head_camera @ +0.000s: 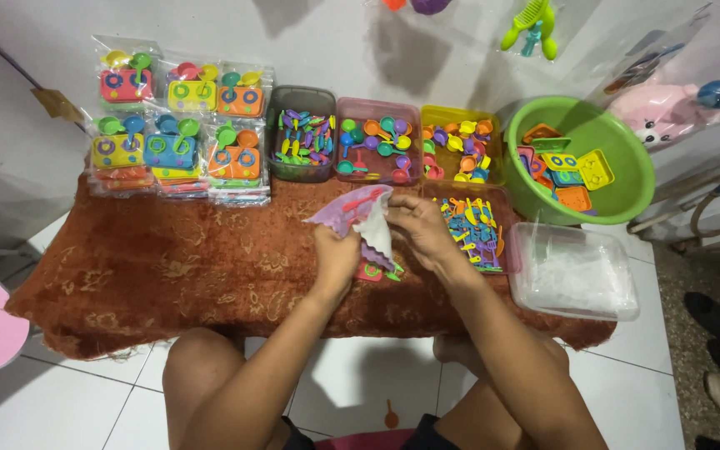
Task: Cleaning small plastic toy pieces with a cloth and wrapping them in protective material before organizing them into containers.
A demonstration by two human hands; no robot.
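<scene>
Bag: clear plastic bag with pink print, held up over the middle of the brown cloth, at 12 o'clock from the person's knees.
Left hand: left hand pinches the bag's lower edge, fingers closed on the plastic.
Right hand: right hand grips the bag's right side at 3 o'clock, fingers curled on it.
Under the bag: small pink and green toy pieces lie on the cloth just below both hands.
Packed sets: finished toy packs with stoves and spoons sit in two rows at 10 o'clock from the hands.
Grey tub: grey tub of mixed small utensils, at 11 o'clock.
Pink tub: pink tub of green and blue ladles, at 12 o'clock, touching the grey one.
Yellow tub: yellow tub of orange and pink pieces, at 1 o'clock.
Loose pile: tray of small tools, blue, yellow and orange, just beside the right hand at 3 o'clock.
Green basin: green basin holding flat toy stoves, at 2 o'clock.
Clear box: clear box of folded plastic bags, at 4 o'clock, on the cloth's right end.
Floor: white tiled floor shows below the cloth, either side of the bare knees.
</scene>
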